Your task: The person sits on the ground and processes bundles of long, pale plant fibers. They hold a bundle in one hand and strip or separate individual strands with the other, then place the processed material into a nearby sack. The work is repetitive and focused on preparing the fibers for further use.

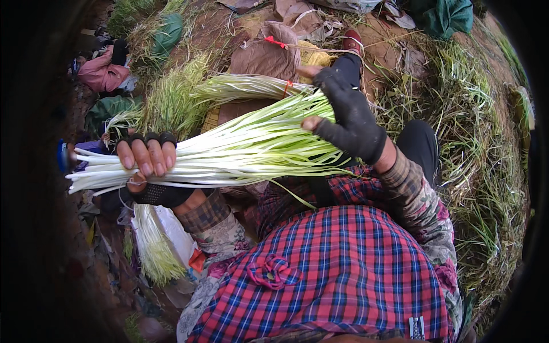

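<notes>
My left hand (pixel 152 165), in a black fingerless glove, is closed around the white stalks of a bundle of blanched garlic chives (pixel 253 137). The bundle lies across my front, its white ends out to the left and its yellow-green leaves fanning to the right. At the leaf end is my right hand (pixel 351 115), gloved the same way, thumb and fingers spread with the palm by the leaves; whether it touches them I cannot tell. Just beyond, another bundle (pixel 248 88) rests on brown sacking (pixel 266 58), bound with a red tie (pixel 288 88).
Loose grassy leaves (pixel 476 171) are heaped on the right, with more chives (pixel 176 98) at the upper left. Below my left hand a bundle (pixel 156 248) lies beside white plastic (pixel 176 233). A person in pink (pixel 103 70) is at the far left. My leg stretches ahead beside the sacks.
</notes>
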A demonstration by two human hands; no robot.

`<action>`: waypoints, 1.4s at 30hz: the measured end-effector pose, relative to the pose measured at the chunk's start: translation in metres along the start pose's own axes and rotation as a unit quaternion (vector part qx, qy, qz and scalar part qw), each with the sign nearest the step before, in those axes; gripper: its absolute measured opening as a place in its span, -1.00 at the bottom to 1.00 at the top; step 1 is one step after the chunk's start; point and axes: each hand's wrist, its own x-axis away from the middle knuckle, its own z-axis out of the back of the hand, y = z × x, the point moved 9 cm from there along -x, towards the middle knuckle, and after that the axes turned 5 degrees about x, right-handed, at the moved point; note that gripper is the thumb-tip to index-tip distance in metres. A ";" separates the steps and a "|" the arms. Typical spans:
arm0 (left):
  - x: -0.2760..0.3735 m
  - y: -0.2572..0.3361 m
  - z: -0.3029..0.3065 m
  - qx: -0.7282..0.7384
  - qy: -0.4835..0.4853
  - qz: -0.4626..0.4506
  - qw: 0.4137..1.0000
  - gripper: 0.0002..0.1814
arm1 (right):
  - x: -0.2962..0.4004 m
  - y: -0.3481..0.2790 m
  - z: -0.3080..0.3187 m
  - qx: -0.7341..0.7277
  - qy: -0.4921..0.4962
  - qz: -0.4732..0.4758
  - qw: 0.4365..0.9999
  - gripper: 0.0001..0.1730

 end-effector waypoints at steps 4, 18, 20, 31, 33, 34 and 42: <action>-0.007 0.000 -0.026 -0.019 -0.012 0.006 1.000 -0.78 | 0.004 -0.027 -0.011 0.025 0.014 0.041 0.999 -0.51; -0.016 -0.028 -0.049 -0.012 0.010 0.022 1.000 -0.74 | 0.027 -0.038 -0.024 0.104 0.019 0.052 0.993 -0.62; -0.015 -0.029 -0.049 -0.008 0.018 0.019 1.000 -0.74 | 0.027 -0.040 -0.027 0.114 0.020 0.056 0.992 -0.64; -0.014 -0.039 -0.040 0.015 -0.002 0.035 0.999 -0.76 | 0.029 -0.033 -0.026 0.129 0.002 0.086 0.988 -0.69; -0.013 -0.039 -0.039 0.017 0.000 0.035 0.999 -0.76 | 0.028 -0.025 -0.021 0.137 0.019 0.069 0.988 -0.69; -0.012 -0.039 -0.038 0.017 0.005 0.034 0.999 -0.76 | 0.028 -0.021 -0.018 0.141 0.027 0.060 0.988 -0.70; -0.006 -0.037 -0.029 0.010 -0.011 0.046 0.999 -0.76 | 0.053 -0.025 -0.026 -0.481 -0.267 -0.092 0.830 -0.68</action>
